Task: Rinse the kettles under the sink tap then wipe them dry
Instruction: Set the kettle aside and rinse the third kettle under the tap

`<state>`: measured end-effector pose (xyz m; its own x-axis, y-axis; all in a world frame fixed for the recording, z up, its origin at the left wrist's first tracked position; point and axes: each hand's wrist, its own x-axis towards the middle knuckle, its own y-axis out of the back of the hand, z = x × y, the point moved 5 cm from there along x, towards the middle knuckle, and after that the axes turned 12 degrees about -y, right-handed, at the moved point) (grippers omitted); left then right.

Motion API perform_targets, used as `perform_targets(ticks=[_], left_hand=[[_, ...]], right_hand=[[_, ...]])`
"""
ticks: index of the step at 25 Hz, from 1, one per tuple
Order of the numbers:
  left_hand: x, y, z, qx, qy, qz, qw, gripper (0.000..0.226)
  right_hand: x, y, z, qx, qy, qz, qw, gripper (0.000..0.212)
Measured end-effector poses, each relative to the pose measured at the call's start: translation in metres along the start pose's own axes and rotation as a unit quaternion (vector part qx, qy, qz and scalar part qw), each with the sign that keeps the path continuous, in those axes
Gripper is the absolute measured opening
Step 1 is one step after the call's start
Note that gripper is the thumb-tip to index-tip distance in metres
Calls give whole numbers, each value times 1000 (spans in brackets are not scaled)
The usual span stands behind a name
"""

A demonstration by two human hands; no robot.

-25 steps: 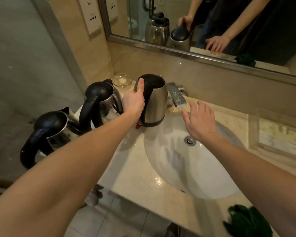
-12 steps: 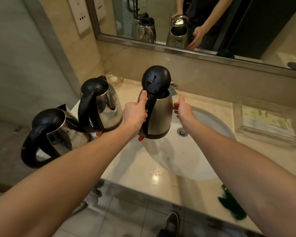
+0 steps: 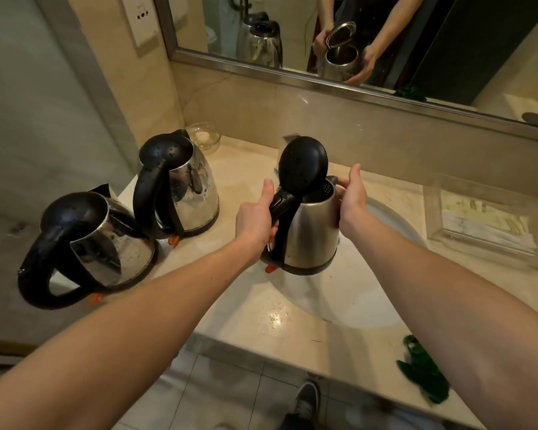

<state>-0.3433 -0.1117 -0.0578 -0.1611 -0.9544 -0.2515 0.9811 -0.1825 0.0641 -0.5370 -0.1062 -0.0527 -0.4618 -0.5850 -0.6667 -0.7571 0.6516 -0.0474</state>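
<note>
I hold a steel kettle [image 3: 312,234] above the white sink basin [image 3: 370,305], its black lid [image 3: 303,167] flipped up. My left hand [image 3: 257,217] is closed around its black handle. My right hand [image 3: 351,197] grips the body near the spout side. Two more steel kettles stand on the counter at the left with lids shut: one [image 3: 184,193] further back, one [image 3: 100,246] nearer the corner, both wet with droplets. The tap is hidden behind the held kettle. A green cloth [image 3: 423,369] lies on the counter's front edge at the right.
A small glass dish [image 3: 204,136] sits in the back corner of the marble counter [image 3: 246,318]. A clear tray [image 3: 482,221] with papers stands at the right. The mirror [image 3: 354,35] above reflects the kettles and hands. Floor tiles and a shoe show below.
The kettle was lifted off the counter and brought over the basin, its lid swung open. My right hand moved from above the drain onto the kettle's body.
</note>
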Motion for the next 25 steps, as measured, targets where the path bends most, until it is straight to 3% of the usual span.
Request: perform_targets(ticks=[6,14,19,23,25], left_hand=[[5,-21,-21,-51,105,-61,991,77],[27,-37,-52,-66,176,77,979,91],[43,-47,-73,-75,202,101,971,94],[64,-48,-84,-66,195,133,969,111],[71,-46,-81,-68,193,145,968,107]], right_hand=[[14,19,10,24,-3,58,998,69],[40,35,13,9,-46,73,996,69],[70,30,12,-68,-27,48,996,65],[89,13,0,-148,4,-18,989,61],[95,2,-8,-182,19,-51,982,63]])
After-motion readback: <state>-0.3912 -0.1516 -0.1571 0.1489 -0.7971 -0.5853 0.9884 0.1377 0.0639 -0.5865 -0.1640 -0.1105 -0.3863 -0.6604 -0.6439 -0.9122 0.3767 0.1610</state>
